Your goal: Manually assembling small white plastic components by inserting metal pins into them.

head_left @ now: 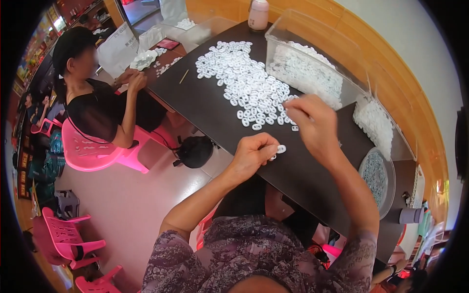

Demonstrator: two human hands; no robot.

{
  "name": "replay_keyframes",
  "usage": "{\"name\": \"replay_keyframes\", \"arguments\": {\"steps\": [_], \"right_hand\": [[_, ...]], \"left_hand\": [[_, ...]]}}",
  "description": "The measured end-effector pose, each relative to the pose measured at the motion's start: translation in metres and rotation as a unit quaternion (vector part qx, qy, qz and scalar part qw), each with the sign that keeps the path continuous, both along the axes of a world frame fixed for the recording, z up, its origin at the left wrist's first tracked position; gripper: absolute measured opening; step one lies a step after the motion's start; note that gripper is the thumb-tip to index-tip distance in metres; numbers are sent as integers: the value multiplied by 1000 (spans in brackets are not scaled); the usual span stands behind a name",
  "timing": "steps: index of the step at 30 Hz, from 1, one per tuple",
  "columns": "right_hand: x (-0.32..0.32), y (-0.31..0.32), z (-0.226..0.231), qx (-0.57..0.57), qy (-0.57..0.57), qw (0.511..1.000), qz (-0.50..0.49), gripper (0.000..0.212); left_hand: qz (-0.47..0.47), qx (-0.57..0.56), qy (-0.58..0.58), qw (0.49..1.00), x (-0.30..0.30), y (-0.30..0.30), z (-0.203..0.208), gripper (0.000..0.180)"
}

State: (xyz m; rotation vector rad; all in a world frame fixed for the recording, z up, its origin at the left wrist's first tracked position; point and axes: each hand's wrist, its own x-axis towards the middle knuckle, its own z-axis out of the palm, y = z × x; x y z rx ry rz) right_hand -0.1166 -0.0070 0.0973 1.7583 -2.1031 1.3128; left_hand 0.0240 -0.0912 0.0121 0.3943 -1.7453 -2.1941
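Small white oval plastic pieces with two holes lie in a loose heap on the dark table. At the near table edge my left hand is closed, pinching a white oval piece between thumb and fingertips; another bit of white shows just under it. My right hand hovers over the right edge of the heap, its fingers bent together. What its fingertips hold, if anything, is too blurred to make out.
A clear plastic bin of white pieces stands at the back right, beside a bag of white pieces. A round tray holds many small greyish bits. At left, a co-worker sits on a pink chair, handling white pieces. A pink bottle stands behind.
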Motion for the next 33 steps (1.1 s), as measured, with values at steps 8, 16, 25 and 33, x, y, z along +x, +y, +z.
{"name": "replay_keyframes", "arguments": {"steps": [8,16,25,33], "right_hand": [[31,-216,-53,45,193,977,71,11],[58,-282,-69,53,563,806,175,8],[59,-301,-65,70,608,757,230,9],[42,-240,-52,66,403,888,209,8]], "left_hand": [[48,-64,57,995,-8,-4,-13,7],[47,-72,74,994,-1,-9,-10,17],[72,-105,94,987,-4,-11,-18,4],[88,-95,129,983,-10,0,-34,6]]}}
